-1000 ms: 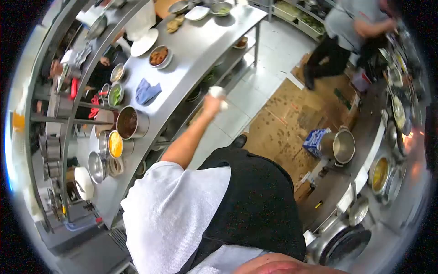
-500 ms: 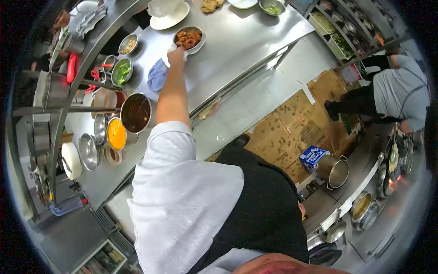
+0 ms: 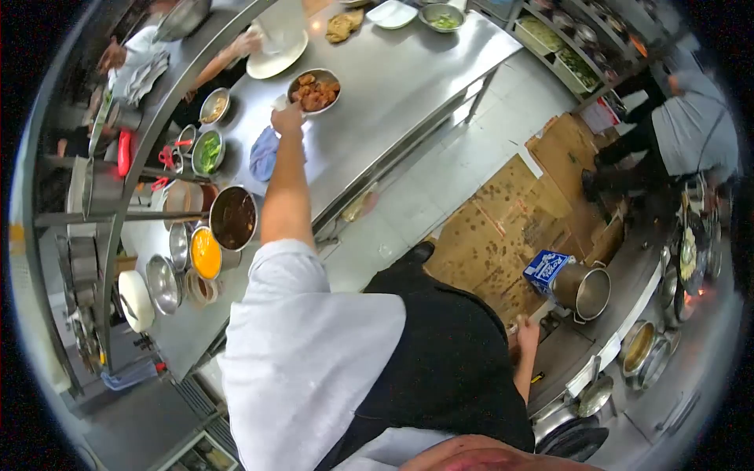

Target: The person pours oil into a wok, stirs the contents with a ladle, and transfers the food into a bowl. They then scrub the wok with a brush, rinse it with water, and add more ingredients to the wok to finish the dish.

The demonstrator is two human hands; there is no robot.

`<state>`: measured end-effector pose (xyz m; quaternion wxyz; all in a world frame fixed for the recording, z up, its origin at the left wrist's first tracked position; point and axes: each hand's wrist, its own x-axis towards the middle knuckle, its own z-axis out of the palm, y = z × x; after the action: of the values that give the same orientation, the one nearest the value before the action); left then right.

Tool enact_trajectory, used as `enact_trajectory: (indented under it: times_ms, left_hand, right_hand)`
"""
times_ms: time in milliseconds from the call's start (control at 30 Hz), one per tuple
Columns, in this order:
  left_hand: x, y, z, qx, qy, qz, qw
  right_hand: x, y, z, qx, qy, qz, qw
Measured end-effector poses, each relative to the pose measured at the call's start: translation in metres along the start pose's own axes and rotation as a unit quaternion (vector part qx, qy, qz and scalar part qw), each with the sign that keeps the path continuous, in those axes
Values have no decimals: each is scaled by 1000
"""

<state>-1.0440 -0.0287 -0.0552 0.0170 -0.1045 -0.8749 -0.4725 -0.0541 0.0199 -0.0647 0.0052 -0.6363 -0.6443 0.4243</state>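
Observation:
My left hand (image 3: 287,119) reaches over the steel table, fingers closed at the near rim of a metal bowl (image 3: 336,96) of browned chunks of food (image 3: 312,95). A crumpled white cloth or paper (image 3: 280,102) shows between the fingers and the bowl. Just below the wrist lies a bluish cloth (image 3: 263,154). My right hand (image 3: 526,336) hangs low beside my black apron (image 3: 448,345), its fingers curled; I cannot tell what is in them.
On the table's left stand a pot of dark sauce (image 3: 234,218), a container of yellow liquid (image 3: 206,253) and a bowl of greens (image 3: 208,151). Another person's hand (image 3: 245,43) is at a white plate (image 3: 279,63). A co-worker (image 3: 691,129) stands by the stove. A pot (image 3: 591,292) is at right.
The view has shifted slightly. My right hand has come out from beside the apron. Another person's hand has appeared at the white plate; my left hand stays at the bowl.

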Motion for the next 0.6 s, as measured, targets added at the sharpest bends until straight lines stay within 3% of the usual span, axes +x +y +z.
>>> enact_trajectory:
  times_ms: [33, 67, 133, 167, 233, 300, 367, 433, 500, 567, 600]
  left_hand:
    - [-31, 40, -20, -24, -46, 12, 999]
    - [-74, 109, -37, -137, -12, -77, 987]
    - [-108, 142, -39, -159, -77, -31, 984]
    - [-129, 156, -33, -180, -138, 4, 974]
    - [-190, 202, -21, -169, -237, 22, 957]
    - [-261, 242, -2, -161, -372, -7, 914]
    - [-355, 285, 25, -174, -485, 39, 856]
    - [-457, 328, 48, -46, -573, 107, 811]
    - [-573, 365, 64, -44, -677, 104, 727]
    - [-680, 371, 97, -58, -773, 64, 629]
    - [-734, 384, 103, -11, -799, 131, 586]
  right_hand:
    - [-2, -45, -11, 36, 7, 8, 999]
    - [3, -83, -17, 72, 12, 15, 997]
    - [49, -65, -15, 28, 24, -54, 998]
    - [40, -113, -33, 5, 6, -47, 999]
    - [41, -152, -47, 76, 7, -130, 989]
    - [34, -182, -66, 264, -98, -24, 959]
    - [22, -185, -80, 376, -130, -67, 915]
    - [3, -171, -103, 457, -173, -89, 868]
    - [-34, -132, -123, 513, -144, -47, 845]
    - [-72, -65, -131, 589, -114, -7, 800]
    - [-85, -14, -132, 632, -140, 4, 762]
